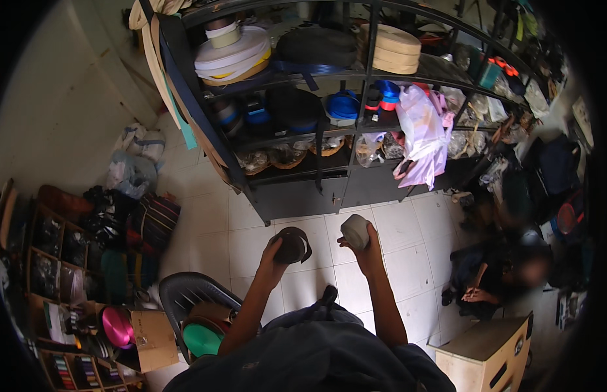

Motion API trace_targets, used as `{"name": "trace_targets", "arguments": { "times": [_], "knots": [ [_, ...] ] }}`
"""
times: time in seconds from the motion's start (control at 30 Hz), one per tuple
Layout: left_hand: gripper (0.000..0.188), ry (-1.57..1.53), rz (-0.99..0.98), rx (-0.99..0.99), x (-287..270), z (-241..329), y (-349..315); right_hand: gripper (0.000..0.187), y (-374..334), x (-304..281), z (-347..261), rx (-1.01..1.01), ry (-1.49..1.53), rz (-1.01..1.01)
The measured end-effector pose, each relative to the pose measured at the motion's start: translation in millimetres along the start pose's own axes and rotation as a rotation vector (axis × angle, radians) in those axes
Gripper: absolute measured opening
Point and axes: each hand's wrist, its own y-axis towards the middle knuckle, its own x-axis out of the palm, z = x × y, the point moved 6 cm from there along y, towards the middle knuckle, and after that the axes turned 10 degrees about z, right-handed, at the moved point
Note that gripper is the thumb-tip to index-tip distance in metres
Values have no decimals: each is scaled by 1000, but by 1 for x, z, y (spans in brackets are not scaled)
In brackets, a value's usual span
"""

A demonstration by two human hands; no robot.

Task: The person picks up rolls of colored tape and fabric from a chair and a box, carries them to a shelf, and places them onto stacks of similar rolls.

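Note:
My left hand (271, 264) is closed round a dark brown roll of webbing (291, 245), with a loose end curling off its right side. In my right hand (368, 256) is a grey-green roll of webbing (355, 230), gripped from below and from the right. Both rolls are held up in front of me, apart from each other, over the tiled floor. Some fingers of each hand are hidden behind the rolls.
Ahead stands a black metal shelf (297, 200) with webbing rolls, baskets and a pale plastic bag (421, 130). A black chair (186, 287) holding a green roll (203, 340) is at my left, beside wooden pigeonholes. At right, a person (489, 281) sits near a cream cabinet (486, 353).

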Motion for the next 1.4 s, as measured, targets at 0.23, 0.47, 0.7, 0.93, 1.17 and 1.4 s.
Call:
{"name": "trace_targets", "arguments": {
  "times": [0.23, 0.47, 0.7, 0.93, 1.17, 1.4],
  "knots": [
    [43, -25, 39, 91, 23, 20, 55, 44, 96, 37, -47, -145, -204, -121],
    [45, 18, 64, 129, 11, 41, 104, 30, 191, 110, -133, -577, -467, -78],
    [51, 38, 0, 41, 12, 59, 164, 36, 242, 179, -206, -805, -539, -37],
    [53, 96, -68, 19, 15, 89, 205, 39, 263, 217, -222, -976, -655, -12],
    [53, 71, -32, 41, 8, 104, 220, 45, 280, 235, -228, -998, -623, -23],
    [50, -3, 43, 107, 11, 105, 233, 71, 285, 244, -220, -1033, -480, -123]
  ]
}}
